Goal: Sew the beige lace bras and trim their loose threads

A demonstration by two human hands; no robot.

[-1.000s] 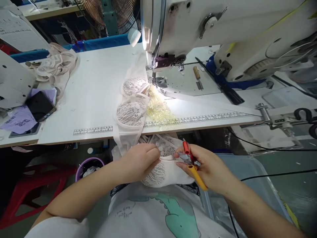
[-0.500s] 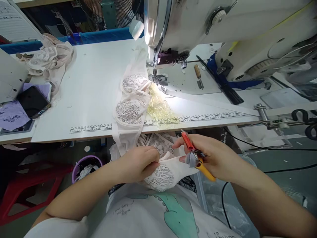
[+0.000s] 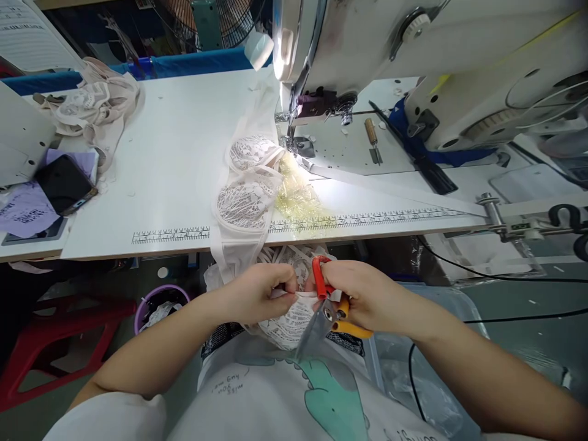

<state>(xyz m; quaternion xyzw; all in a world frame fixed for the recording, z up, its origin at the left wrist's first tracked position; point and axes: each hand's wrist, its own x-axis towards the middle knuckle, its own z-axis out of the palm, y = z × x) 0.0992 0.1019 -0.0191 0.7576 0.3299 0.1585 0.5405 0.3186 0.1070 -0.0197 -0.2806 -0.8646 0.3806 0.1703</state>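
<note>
My left hand [image 3: 260, 295] is closed, pinching the upper edge of a white lace bra [image 3: 285, 326] over my lap. My right hand [image 3: 370, 294] is wrapped round scissors [image 3: 327, 311] with red and orange handles. Their blades point down and to the left, in front of the bra cup. The right fingertips are close to the bra's edge, partly hidden by the red handle, so I cannot tell whether they pinch it. Another white lace bra [image 3: 245, 205] runs from the sewing machine's presser foot [image 3: 290, 144] over the table's front edge.
A sewing machine [image 3: 358, 43] stands over the white table [image 3: 169, 153] with a printed ruler. Yellowish clear film [image 3: 301, 199] lies by the needle. More bras [image 3: 103, 104] and a phone [image 3: 65, 184] are left; a wooden-handled tool [image 3: 373, 141] is right. Below are a purple bin [image 3: 160, 303] and red stool [image 3: 59, 349].
My right hand has moved left, nearer my left hand. The scissors have swung so the blades now point down-left across the cup. The left hand still pinches the bra.
</note>
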